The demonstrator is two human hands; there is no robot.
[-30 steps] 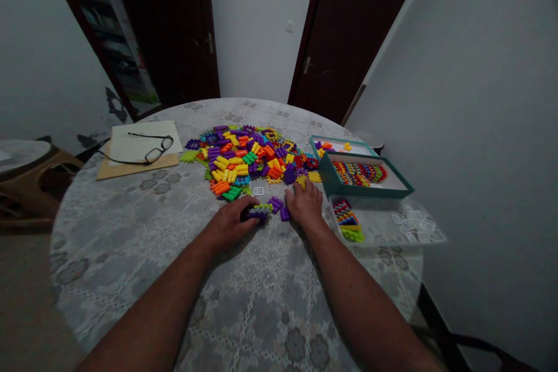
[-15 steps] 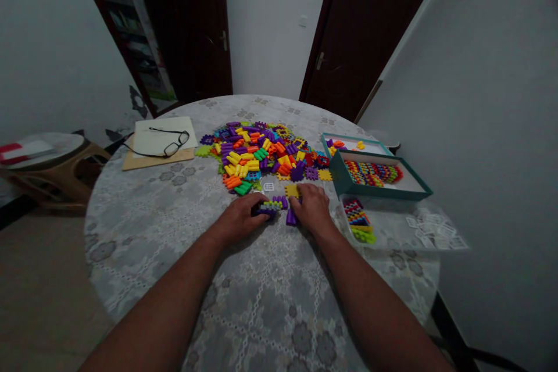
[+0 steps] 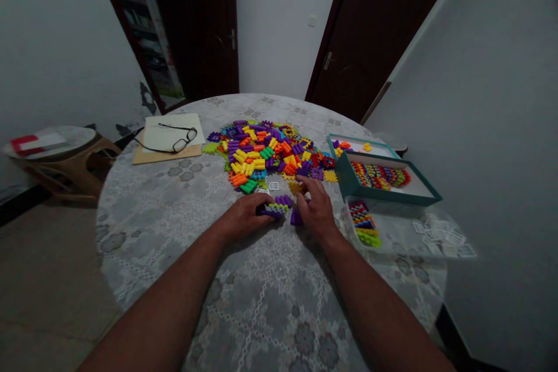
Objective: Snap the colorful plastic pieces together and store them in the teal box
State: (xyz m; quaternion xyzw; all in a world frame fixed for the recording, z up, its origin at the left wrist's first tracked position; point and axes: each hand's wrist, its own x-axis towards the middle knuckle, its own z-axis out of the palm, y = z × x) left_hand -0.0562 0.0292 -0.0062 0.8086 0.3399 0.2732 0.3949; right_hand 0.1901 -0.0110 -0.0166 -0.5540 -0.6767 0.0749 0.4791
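My left hand point(image 3: 244, 218) is closed around a toy building block point(image 3: 277, 208) with lime-green and purple parts. A purple ribbed block point(image 3: 283, 200) lies just beyond it, touching or nearly so. To the right, my right hand point(image 3: 317, 209) has its thumb and fingers bent round a yellow toothed block point(image 3: 294, 188), which they partly cover. Under that hand's thumb side a purple block point(image 3: 296, 217) shows in part on the table. A small white grid piece point(image 3: 274, 186) lies between the hands and the pile.
Beyond my hands spreads a heap of coloured blocks point(image 3: 261, 154). Glasses point(image 3: 179, 145) rest on paper and a board at left. Right of my hands stand a green-edged box point(image 3: 392, 193) and a clear tray point(image 3: 392, 241), both holding pieces; another shallow box point(image 3: 386, 150) is behind.
The scene has shifted slightly to the right in view. My right hand's fingers now cover more of the yellow block. My left hand keeps its hold on the lime-green and purple block.
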